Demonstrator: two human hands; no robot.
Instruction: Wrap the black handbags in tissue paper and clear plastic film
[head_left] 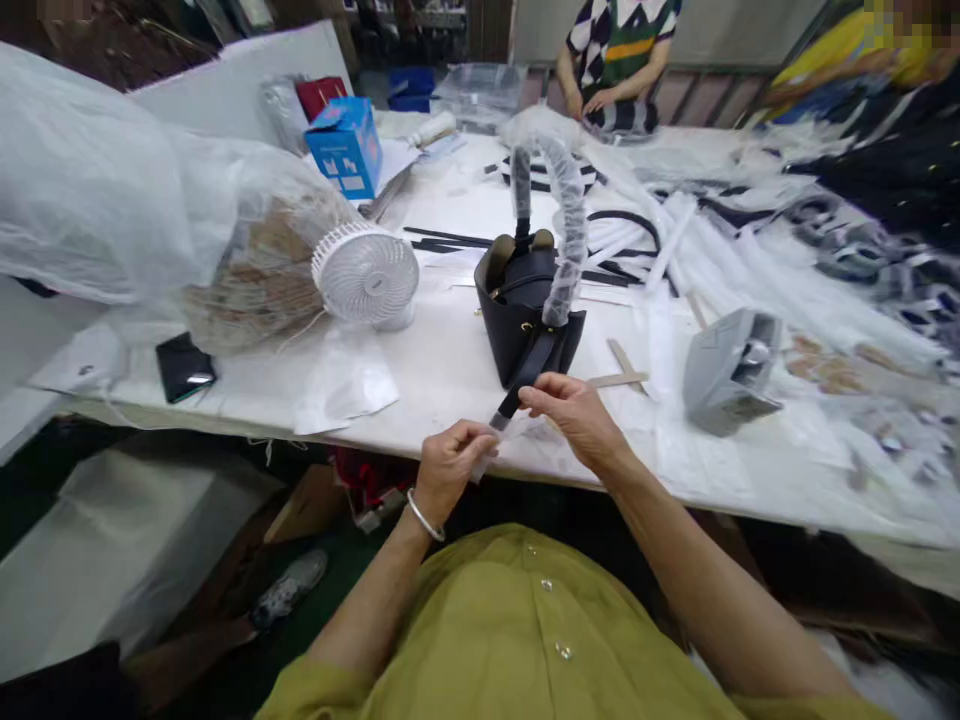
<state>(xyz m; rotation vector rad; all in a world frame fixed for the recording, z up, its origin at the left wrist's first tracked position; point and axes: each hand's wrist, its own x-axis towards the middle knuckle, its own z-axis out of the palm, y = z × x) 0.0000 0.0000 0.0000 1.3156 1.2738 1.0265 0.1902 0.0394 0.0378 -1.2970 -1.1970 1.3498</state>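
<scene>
A black handbag (504,325) stands upright on the white table. Its raised handle (574,215) is wrapped in clear plastic. From the bag's front a black strap (535,358) runs down toward me. My right hand (574,412) pinches this strap between thumb and fingers, close to its lower end. At the strap's tip, my left hand (452,462) is closed on a thin whitish wrap, which looks like plastic film or tissue. The exact material is too small to tell.
Left of the bag stand a white fan (369,272), a black phone (184,366) and a blue box (345,147). A grey tape dispenser (731,370) sits to the right, near flat sticks (626,368). Black straps and white wrapping strips lie behind. Two people work across the table.
</scene>
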